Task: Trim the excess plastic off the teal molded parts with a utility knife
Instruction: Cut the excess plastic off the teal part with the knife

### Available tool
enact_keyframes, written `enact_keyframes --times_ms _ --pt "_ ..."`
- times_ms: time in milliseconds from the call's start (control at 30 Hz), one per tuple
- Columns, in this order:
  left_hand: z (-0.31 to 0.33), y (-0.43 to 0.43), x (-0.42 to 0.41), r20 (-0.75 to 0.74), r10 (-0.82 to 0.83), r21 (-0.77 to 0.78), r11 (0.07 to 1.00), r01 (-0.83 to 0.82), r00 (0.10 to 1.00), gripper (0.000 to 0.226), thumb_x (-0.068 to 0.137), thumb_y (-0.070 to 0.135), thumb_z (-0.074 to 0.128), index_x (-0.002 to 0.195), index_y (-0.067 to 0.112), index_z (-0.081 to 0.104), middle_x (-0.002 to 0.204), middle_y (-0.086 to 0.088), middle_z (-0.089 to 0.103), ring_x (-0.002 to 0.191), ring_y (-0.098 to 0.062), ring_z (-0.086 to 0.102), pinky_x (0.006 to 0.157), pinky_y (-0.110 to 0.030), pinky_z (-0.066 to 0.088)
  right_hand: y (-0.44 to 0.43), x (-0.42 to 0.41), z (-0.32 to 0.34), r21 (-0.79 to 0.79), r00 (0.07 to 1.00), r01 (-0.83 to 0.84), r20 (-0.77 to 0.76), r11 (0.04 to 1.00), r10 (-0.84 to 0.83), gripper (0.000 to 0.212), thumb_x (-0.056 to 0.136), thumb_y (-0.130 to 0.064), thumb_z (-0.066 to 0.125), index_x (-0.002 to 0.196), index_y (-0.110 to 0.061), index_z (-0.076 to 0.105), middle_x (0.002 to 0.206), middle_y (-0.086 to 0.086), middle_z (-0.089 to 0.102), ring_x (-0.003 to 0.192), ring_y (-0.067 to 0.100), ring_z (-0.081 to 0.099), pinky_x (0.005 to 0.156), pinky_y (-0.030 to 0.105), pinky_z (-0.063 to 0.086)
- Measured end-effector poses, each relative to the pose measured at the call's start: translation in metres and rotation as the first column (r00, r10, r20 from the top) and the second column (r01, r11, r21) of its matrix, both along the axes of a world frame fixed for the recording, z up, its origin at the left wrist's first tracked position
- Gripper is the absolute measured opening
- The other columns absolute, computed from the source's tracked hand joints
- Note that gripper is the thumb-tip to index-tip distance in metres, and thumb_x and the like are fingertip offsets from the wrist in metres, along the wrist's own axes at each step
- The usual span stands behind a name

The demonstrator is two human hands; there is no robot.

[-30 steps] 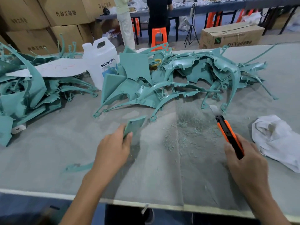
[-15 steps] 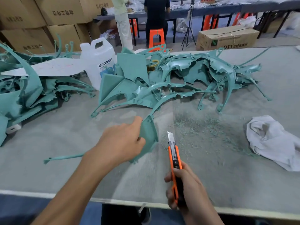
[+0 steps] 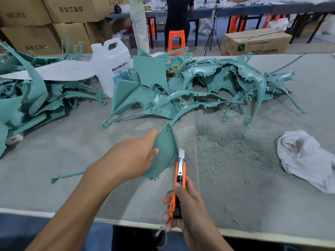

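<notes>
My left hand (image 3: 134, 156) grips a curved teal molded part (image 3: 164, 153), holding it tilted above the grey table (image 3: 72, 142). A thin teal runner (image 3: 67, 177) trails from under that wrist to the left. My right hand (image 3: 184, 205) holds an orange utility knife (image 3: 178, 185) with its blade out. The blade tip lies against the part's right edge. A large pile of teal parts (image 3: 181, 91) lies across the middle of the table, and another teal heap (image 3: 27, 95) sits at the left.
Teal shavings (image 3: 223, 140) are scattered right of the knife. A white cloth (image 3: 308, 158) lies at the right. A white jug (image 3: 112, 66) stands behind the pile. Cardboard boxes (image 3: 54, 20), stools and two standing people are beyond the table.
My right hand swung the knife in from the right to the part's right edge. My left hand lifted the teal part and turned it toward the blade.
</notes>
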State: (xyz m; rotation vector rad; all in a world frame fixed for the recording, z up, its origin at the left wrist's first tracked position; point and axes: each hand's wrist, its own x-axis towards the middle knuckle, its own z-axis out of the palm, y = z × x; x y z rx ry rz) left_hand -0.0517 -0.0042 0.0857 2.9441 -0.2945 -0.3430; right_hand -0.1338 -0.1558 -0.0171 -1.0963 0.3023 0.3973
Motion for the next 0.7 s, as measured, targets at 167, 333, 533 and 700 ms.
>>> enact_keyframes --times_ms 167,333,533,700 --pt "-0.001 -0.007 -0.001 -0.021 0.010 0.060 0.998 -0.008 1.000 0.035 0.105 0.041 0.039 0.078 0.024 0.025 0.077 -0.002 0.048 0.066 -0.019 0.045 0.060 -0.037 0.032 0.008 0.002 0.007 -0.089 0.993 0.011 0.118 0.996 0.000 0.023 0.108 -0.016 0.035 0.124 -0.024 0.049 0.064 0.006 0.053 0.037 0.021 0.048 0.033 0.019 0.035" --pt "-0.003 -0.011 -0.004 0.003 -0.023 0.053 0.998 0.023 1.000 0.017 0.101 0.037 0.041 0.090 0.027 0.032 0.076 0.002 0.049 0.068 -0.022 0.049 0.061 -0.037 0.038 0.007 0.004 0.053 -0.073 0.913 -0.080 0.394 0.994 0.102 0.029 0.107 -0.027 0.038 0.131 -0.042 0.049 0.073 0.005 0.053 0.039 0.018 0.049 0.036 0.021 0.038" --pt "-0.001 -0.010 -0.002 0.001 -0.003 0.069 0.998 0.003 1.000 0.025 0.103 0.040 0.040 0.085 0.025 0.031 0.075 -0.001 0.047 0.068 -0.022 0.048 0.064 -0.038 0.040 0.005 0.006 0.047 0.035 0.930 0.054 0.362 0.998 -0.063 0.027 0.108 -0.025 0.039 0.118 -0.044 0.056 0.076 0.010 0.049 0.040 0.017 0.047 0.035 0.022 0.038" --pt "-0.003 -0.006 -0.002 -0.013 -0.001 0.043 0.999 0.002 1.000 0.033 0.105 0.040 0.040 0.078 0.024 0.026 0.076 -0.004 0.055 0.067 -0.022 0.051 0.059 -0.038 0.036 0.012 -0.001 0.004 -0.094 0.987 0.091 0.139 0.991 -0.077 0.029 0.108 -0.015 0.035 0.131 -0.027 0.047 0.072 0.016 0.050 0.038 0.021 0.048 0.033 0.020 0.036"
